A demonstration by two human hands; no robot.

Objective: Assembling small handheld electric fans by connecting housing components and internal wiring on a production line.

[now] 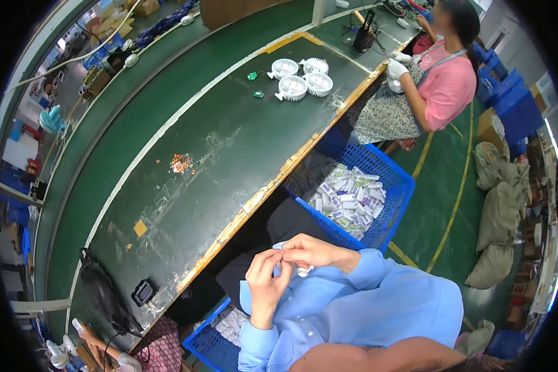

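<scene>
My left hand (266,280) and my right hand (315,250) meet in front of my blue shirt, fingertips pinched together. A small white piece (304,271) shows below the fingers of my right hand, partly covered; its kind is too small to tell. Whatever sits between the fingertips of my left hand is hidden. Close to my right hand stands a blue plastic crate (398,214), heaped with small white cylinder-shaped pieces (348,199) with coloured marks. A second blue crate (206,348), by my left forearm, holds similar white pieces (232,324).
The green workbench (198,214) carries several white round fans (292,88), a pile of orange bits (181,163), a black bag (102,288) and a black case (144,291). A co-worker in pink (449,84) sits at the far right; another person's arm (96,344) is at lower left.
</scene>
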